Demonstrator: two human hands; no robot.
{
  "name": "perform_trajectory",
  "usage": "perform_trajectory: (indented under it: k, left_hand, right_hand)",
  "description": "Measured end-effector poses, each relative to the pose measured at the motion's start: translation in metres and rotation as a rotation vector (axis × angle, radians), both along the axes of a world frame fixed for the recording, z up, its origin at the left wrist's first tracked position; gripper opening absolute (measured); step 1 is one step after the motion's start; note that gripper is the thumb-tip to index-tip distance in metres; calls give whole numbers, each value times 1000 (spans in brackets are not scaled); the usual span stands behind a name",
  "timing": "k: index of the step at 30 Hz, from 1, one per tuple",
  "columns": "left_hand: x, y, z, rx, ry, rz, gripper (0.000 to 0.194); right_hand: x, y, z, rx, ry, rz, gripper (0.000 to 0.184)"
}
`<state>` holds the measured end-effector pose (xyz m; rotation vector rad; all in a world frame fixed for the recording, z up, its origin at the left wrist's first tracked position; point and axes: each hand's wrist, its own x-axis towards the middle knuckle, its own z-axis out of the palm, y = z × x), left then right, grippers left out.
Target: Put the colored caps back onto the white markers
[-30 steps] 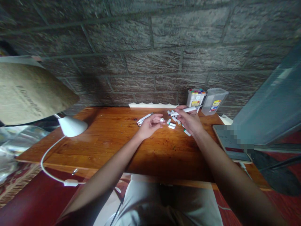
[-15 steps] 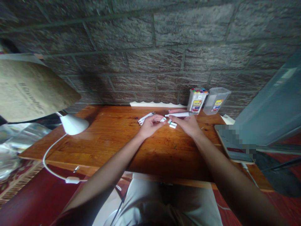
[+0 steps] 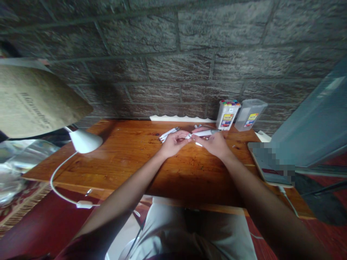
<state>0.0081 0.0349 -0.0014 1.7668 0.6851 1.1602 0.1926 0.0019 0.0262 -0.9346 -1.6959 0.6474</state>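
One wooden desk (image 3: 121, 159). Far right, one box of markers (image 3: 226, 116). Right hand (image 3: 215, 143), fingers pinching one white marker (image 3: 202, 133) over the desk's middle. Left hand (image 3: 173, 145), fingers pinching one white cap (image 3: 188, 136) at its left end. Left, loose markers (image 3: 168, 135). Beside right hand, small white piece (image 3: 198, 144). Judged: capping part-way, loose pieces remaining.

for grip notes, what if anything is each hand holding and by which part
The left hand pinches a white cap, exact contact too small to tell. The right hand holds a white marker by its barrel, near the end facing the cap.
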Motion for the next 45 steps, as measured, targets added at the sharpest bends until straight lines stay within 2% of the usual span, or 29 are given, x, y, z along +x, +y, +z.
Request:
perform_trajectory:
  k: [3, 7, 10, 14, 18, 24, 29, 35, 37, 40, 45]
  left_hand:
    - [1, 0, 2, -28, -31, -8, 36]
    - [1, -2, 2, -86, -93, -24, 37]
    - [1, -4, 1, -111, -97, -36, 37]
    - [2, -5, 2, -118, -82, -29, 38]
    - [2, -6, 5, -111, -69, -26, 37]
    - [0, -7, 7, -101, -48, -13, 39]
    - [1, -6, 5, -84, -45, -33, 36]
    - [-1, -3, 2, -25, -33, -33, 34]
    - [-2, -4, 3, -34, -22, -40, 33]
    - [-2, -8, 5, -44, -6, -90, 33]
    - [2, -10, 6, -40, -3, -117, 35]
  right_hand:
    - [3, 0, 4, 49, -18, -37, 17]
    - [22, 7, 8, 152, 18, -250, 17]
    - [38, 13, 10, 61, 170, -355, 22]
    - [38, 12, 15, -79, 325, -300, 29]
    - [23, 3, 17, -131, 302, -166, 28]
    - [15, -3, 15, -93, 239, -82, 28]
    - [11, 2, 5, -60, 178, -15, 30]
    - [5, -1, 0, 21, 20, 0, 27]
    - [8, 1, 1, 83, -9, -57, 26]
    - [21, 10, -2, 162, 14, -249, 27]
    - [45, 28, -11, 4, 104, -458, 35]
